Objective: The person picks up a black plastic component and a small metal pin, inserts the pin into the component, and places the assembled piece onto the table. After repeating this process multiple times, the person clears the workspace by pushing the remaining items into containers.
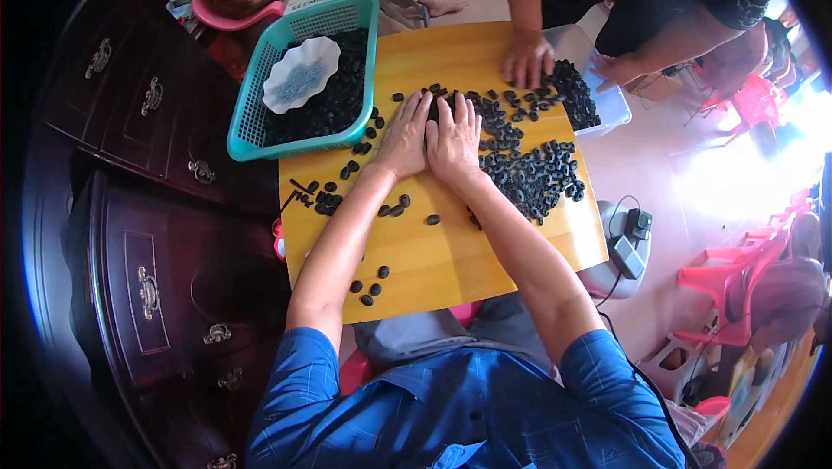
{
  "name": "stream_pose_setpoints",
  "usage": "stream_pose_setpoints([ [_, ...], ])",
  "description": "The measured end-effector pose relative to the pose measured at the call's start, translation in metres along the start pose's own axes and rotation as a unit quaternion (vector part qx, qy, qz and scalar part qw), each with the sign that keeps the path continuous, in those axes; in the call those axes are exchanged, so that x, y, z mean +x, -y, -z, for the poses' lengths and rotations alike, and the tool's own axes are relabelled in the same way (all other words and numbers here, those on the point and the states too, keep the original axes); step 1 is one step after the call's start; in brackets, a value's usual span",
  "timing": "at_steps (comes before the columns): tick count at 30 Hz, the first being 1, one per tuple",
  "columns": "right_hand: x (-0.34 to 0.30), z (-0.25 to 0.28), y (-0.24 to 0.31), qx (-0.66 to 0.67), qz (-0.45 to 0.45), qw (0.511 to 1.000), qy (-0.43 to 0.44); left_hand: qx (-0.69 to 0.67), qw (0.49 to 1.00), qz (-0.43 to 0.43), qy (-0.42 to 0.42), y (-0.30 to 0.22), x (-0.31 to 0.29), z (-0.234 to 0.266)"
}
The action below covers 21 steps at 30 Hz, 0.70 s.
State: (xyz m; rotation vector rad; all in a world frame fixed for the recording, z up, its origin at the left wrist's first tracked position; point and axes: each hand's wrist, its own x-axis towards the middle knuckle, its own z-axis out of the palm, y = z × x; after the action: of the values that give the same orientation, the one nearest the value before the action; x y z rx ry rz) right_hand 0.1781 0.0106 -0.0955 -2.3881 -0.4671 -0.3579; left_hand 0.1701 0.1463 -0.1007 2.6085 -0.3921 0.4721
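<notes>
My left hand (404, 140) and my right hand (454, 143) lie side by side, palms down, near the far middle of the yellow board table (407, 257). Their fingers stretch forward over several small black oval pieces, which they partly hide. To the right of my right hand spreads a heap of black ring-like pieces (533, 179), with holes showing in many of them. Smaller groups of black oval pieces (368, 300) are scattered left of my hands and close to the table's near edge. Whatever touches my palms is hidden.
At the far left stands a teal basket (371, 61) of black pieces, with a white scalloped dish (322, 61) on top. Another person's hand (527, 60) reaches onto the far right, beside a clear plastic bin (614, 109). Dark wooden drawers (139, 252) line the left; pink chairs (732, 283) stand right.
</notes>
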Motion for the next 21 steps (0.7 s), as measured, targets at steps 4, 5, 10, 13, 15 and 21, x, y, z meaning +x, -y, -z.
stream_pose_setpoints([
  [4, 0.006, 0.001, -0.006, -0.003, 0.003, 1.000, -0.004, -0.011, 1.000, 0.013, 0.003, -0.001, 0.008, -0.003],
  [5, 0.006, 0.000, -0.007, 0.000, 0.003, 1.000, -0.005, -0.015, 1.000, 0.014, 0.005, -0.002, 0.008, -0.003],
  [10, 0.011, 0.008, -0.018, -0.008, 0.053, 0.996, -0.074, -0.014, 1.000, 0.014, 0.025, -0.010, 0.002, 0.010],
  [13, 0.031, 0.025, -0.028, -0.020, 0.050, 0.997, -0.059, -0.018, 0.999, 0.016, 0.042, -0.009, -0.008, 0.023],
  [15, 0.050, 0.029, -0.049, -0.028, 0.075, 0.996, -0.037, -0.014, 0.998, 0.003, 0.062, -0.013, -0.016, 0.030],
  [21, 0.111, 0.008, -0.079, 0.021, 0.223, 0.968, 0.113, -0.027, 0.998, 0.014, -0.061, -0.013, -0.002, 0.024],
])
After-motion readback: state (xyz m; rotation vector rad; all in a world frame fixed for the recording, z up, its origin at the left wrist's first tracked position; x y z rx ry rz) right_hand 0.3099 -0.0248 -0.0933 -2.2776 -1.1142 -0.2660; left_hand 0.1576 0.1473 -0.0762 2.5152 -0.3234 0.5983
